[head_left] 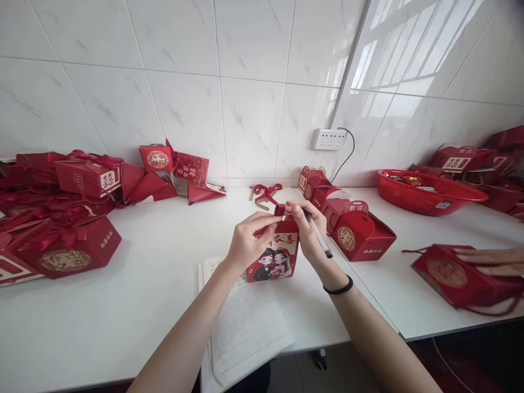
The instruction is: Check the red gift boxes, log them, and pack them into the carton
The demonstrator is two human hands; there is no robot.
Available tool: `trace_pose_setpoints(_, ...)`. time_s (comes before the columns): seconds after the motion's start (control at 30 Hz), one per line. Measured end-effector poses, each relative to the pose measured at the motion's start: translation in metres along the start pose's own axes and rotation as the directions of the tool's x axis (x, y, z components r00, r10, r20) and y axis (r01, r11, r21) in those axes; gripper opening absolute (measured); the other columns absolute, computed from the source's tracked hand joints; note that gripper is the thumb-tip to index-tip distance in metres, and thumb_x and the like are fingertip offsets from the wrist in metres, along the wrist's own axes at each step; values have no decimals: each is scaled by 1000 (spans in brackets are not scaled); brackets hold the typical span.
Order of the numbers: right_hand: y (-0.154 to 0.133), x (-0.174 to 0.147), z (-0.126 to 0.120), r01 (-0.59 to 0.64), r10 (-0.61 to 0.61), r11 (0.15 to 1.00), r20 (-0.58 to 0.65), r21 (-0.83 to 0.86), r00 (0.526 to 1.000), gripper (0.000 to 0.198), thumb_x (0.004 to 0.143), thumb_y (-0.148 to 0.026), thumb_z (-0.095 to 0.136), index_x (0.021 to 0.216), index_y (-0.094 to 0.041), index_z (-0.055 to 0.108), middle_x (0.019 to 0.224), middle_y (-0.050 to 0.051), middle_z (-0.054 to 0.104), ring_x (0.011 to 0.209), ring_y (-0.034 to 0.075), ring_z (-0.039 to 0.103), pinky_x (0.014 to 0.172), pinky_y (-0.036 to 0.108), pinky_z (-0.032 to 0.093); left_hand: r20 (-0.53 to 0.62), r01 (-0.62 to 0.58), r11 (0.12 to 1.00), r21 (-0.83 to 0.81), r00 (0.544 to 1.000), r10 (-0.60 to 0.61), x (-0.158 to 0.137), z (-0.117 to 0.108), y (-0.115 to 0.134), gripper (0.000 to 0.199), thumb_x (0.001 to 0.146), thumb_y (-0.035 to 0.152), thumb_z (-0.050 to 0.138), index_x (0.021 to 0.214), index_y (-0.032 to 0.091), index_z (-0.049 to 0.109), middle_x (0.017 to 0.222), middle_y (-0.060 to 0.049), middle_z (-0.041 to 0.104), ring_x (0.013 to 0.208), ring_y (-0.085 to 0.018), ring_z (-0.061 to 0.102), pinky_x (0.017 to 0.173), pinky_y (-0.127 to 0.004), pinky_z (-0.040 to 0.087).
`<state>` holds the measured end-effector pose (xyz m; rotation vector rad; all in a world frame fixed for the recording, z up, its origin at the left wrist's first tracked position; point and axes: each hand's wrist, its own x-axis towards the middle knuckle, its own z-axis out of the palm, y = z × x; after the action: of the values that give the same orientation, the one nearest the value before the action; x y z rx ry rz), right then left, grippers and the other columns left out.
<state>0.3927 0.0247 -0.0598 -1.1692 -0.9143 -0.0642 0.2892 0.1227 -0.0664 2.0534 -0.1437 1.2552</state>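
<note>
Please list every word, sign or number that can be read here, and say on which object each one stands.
"囍": white label on the red box at far left.
"囍": white label on a red box at far right.
Characters on the held box, between left hand and right hand: too blurred.
Notebook lines: unreadable.

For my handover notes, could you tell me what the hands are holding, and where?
Both hands grip the red gift box at its top; the right hand also holds a pen.
</note>
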Motion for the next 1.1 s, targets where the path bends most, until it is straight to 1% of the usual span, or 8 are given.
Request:
trace_pose_setpoints(0.07,1,-1,-1,17,-16,1000,45,-21,999,22,81,-43,63,87,-22,63,84,2,67,81,20,62,75,33,50,-37,-1,1000,10,999,2,-1,0,-1,22,83,12,53,97,19,69,96,-5,69,86,-12,64,77,-24,54)
trace_pose_setpoints(0.13,1,-3,-2,41,-37,998,92,-40,995,15,80,-35,64,86,-22,61,86,2,66,83,20,61,76,33,49,-44,0,1000,16,999,1,-2,-1,-3,27,81,8,52,101,19,68,100,-5,68,90,-13,64,78,-24,55)
trace_pose_setpoints(0.3,-1,-5,-3,98,-84,988,118,-120,989,10,79,-29,63,80,-21,57,81,1,64,77,17,59,70,30,48,-19,-39,998,46,999,40,-4,-1,-5,39,76,1,51,107,20,65,104,-4,66,94,-14,63,82,-26,55)
trace_pose_setpoints(0.53,0,-3,-4,122,-90,962,137,-245,986,12,76,-31,61,76,-20,55,76,1,59,69,16,54,63,29,44,-32,-47,995,93,998,50,-5,0,-7,37,75,2,52,105,18,65,102,-5,66,93,-14,63,82,-25,55)
trace_pose_setpoints(0.8,0,-2,-7,110,-69,972,193,-206,979,7,71,-23,59,76,-20,55,73,-1,57,64,14,52,57,26,42,-29,-27,998,56,999,29,-5,-1,-7,36,76,3,52,105,18,65,103,-4,66,94,-13,63,82,-24,56)
trace_pose_setpoints(0.9,0,-1,-9,138,-95,971,216,-194,972,7,72,-22,59,77,-20,55,73,-1,57,63,14,52,57,25,42,-20,-5,1000,30,1000,6,-5,-1,-6,33,77,5,52,104,19,65,103,-5,66,94,-13,63,80,-25,56)
trace_pose_setpoints(1.0,0,-1,-10,183,-131,963,250,-199,959,8,72,-20,59,79,-20,56,75,0,58,67,14,53,60,26,43,-17,37,999,18,999,-37,-4,-1,-4,31,79,7,52,104,18,66,102,-6,66,93,-13,64,72,-22,57)
trace_pose_setpoints(1.1,-1,-1,-10,195,-134,955,263,-223,956,8,73,-21,60,80,-20,56,75,0,57,66,15,53,60,26,43,-19,56,998,25,998,-55,-3,-2,-2,30,79,8,52,103,18,66,101,-5,66,93,-13,64,74,-22,57)
